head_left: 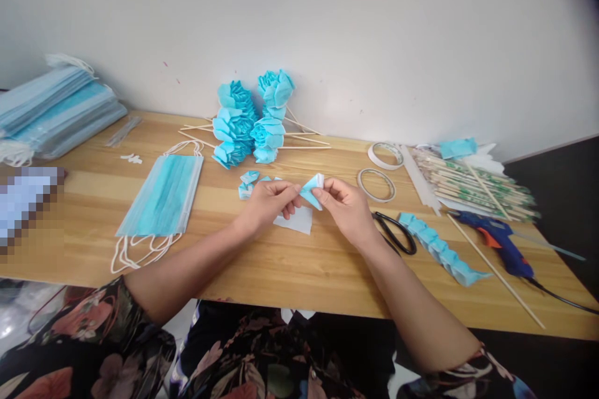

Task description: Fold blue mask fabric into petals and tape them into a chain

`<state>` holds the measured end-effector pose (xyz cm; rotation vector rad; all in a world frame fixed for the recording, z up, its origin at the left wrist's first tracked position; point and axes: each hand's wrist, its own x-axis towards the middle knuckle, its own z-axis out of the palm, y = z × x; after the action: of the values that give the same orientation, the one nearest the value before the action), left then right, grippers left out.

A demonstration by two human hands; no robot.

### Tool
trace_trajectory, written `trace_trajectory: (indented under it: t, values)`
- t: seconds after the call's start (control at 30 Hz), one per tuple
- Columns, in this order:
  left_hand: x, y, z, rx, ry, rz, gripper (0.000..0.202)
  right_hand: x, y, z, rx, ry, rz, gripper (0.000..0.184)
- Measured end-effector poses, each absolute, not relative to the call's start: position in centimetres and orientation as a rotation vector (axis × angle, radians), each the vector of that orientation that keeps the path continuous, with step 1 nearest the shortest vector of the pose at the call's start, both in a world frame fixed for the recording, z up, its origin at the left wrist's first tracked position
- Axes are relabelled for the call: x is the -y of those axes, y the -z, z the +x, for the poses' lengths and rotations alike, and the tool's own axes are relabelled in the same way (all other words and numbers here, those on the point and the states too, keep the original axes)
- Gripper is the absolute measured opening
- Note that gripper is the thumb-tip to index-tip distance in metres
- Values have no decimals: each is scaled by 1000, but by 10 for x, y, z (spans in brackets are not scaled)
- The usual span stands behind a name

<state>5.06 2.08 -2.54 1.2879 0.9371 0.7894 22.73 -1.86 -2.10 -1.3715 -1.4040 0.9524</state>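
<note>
Between my hands, above the middle of the wooden table point(224, 243), is a small folded piece of blue and white mask fabric point(311, 189). My left hand point(271, 202) pinches its left edge, while my right hand point(344, 202) grips its right side between thumb and fingers. Below them lies a white rectangular sheet point(299, 221), partly covered by my left hand. Just behind that hand sit a few small folded blue pieces point(248, 184). Black-handled scissors point(397, 232) rest beside my right wrist, their blades hidden.
Blue fabric flowers point(234, 121) on sticks lie at the back. To the left are flat masks point(161, 193) and a mask stack point(60, 106). On the right are tape rolls point(377, 185), a blue glue gun point(503, 243), a pleated blue strip point(440, 249) and bundled wooden sticks point(472, 184).
</note>
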Motion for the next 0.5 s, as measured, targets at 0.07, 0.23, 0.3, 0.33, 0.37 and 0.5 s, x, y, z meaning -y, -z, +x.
trace_trajectory:
  t: [0.07,0.23,0.3,0.33,0.37,0.5]
  values:
    - [-22,27,50,-910,-820,1237,34,19,21,228,1388,-955,-1378,25]
    - [-23,30,49,-904,-813,1235,37,18,25,229,1395,-958,-1380,23]
    - [-23,30,50,-904,-801,1253,34,18,26,229,1399,-953,-1383,24]
    - [-23,29,50,-904,-797,1258,31,18,26,229,1402,-950,-1386,24]
    - [-22,29,50,-904,-795,1261,28,18,25,229,1406,-948,-1387,25]
    - [-21,26,50,-895,-778,1266,25,18,24,228,1436,-944,-1374,26]
